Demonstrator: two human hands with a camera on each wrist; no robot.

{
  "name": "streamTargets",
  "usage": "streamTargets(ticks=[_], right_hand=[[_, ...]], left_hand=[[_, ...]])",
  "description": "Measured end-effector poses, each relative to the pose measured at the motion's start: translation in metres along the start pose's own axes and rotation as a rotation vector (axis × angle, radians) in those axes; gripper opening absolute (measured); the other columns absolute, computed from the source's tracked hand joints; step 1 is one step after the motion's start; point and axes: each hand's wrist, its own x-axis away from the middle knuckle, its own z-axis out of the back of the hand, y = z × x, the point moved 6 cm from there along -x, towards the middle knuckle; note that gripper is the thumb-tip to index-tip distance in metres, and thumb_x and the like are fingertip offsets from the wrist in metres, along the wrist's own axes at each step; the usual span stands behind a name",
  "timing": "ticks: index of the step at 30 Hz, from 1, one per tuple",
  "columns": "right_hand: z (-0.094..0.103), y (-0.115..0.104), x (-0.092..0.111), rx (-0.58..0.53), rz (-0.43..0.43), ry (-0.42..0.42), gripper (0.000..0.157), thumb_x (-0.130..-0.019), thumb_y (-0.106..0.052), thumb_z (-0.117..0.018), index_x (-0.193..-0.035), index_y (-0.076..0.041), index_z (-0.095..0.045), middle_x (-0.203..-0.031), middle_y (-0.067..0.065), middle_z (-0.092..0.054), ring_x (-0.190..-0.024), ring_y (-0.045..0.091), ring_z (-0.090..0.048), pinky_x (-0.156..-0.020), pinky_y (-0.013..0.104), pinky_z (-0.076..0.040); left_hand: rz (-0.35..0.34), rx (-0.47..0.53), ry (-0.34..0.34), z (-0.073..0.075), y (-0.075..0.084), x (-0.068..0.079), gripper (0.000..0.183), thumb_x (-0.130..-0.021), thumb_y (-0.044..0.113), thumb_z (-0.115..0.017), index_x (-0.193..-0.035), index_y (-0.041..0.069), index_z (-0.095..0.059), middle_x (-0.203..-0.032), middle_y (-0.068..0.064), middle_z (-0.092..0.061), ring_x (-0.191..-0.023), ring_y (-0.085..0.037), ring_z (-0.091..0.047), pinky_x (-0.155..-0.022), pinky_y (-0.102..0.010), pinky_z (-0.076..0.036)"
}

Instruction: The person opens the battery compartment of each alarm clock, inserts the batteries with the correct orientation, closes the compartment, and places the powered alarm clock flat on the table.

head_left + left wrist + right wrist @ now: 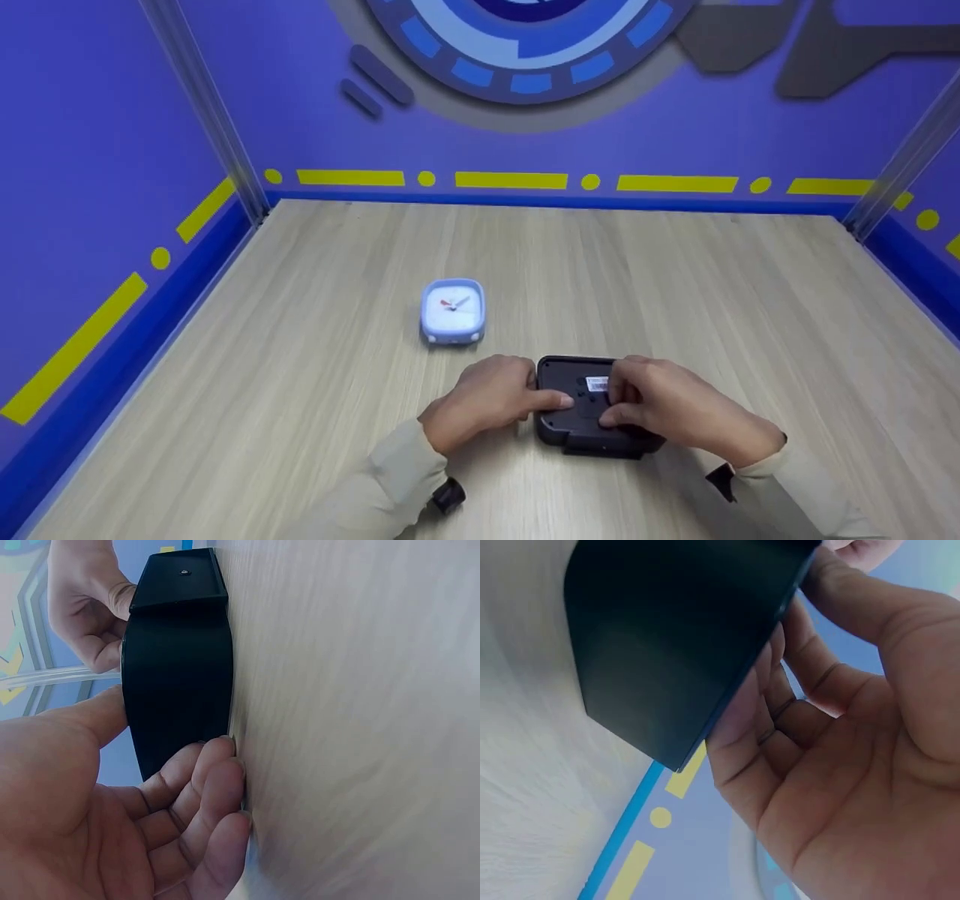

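A black box-shaped device [559, 424] with rounded corners lies flat on the table, its back turned up with a white barcode label and small knobs. My left hand [495, 394] holds its left side, thumb pressed on the back and the other fingers down along the edge. In the left wrist view those fingers [217, 795] curl close to the tabletop beside the black wall. My right hand [667, 401] is over the right half, with thumb and curled fingers close together at the middle of the back. What lies between those fingertips is hidden.
A small light-blue alarm clock [453, 311] with a white face stands behind and left of the black device on the wooden table [300, 315]. Blue panels [300, 135] with yellow markings wall in the table's back and sides.
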Motion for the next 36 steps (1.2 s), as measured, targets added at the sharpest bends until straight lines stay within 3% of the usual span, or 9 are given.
streamTargets(ticks=[17,36], right_hand=[[0.01,0.012,0.001,-0.119,0.02,-0.1,0.02,-0.094,-0.008,-0.082,-0.1,-0.013,-0.064,-0.089,-0.008,-0.06,-0.077,0.006,-0.056,-0.068,0.028,-0.05],[0.006,0.012,-0.002,-0.08,-0.01,-0.065,0.021,-0.095,-0.02,-0.083,-0.097,-0.015,-0.063,-0.086,-0.009,-0.058,-0.076,0.006,-0.054,-0.066,0.028,-0.047]], left_hand=[[-0.001,-0.019,0.006,0.0,-0.001,-0.002,0.047,-0.092,0.061,-0.077,-0.075,0.019,-0.064,-0.06,0.006,-0.062,-0.053,-0.01,-0.053,-0.053,-0.029,-0.039],[0.014,0.005,0.0,0.0,-0.001,0.001,0.045,-0.092,0.059,-0.078,-0.077,0.019,-0.064,-0.06,0.006,-0.062,-0.053,-0.009,-0.052,-0.053,-0.028,-0.038]])
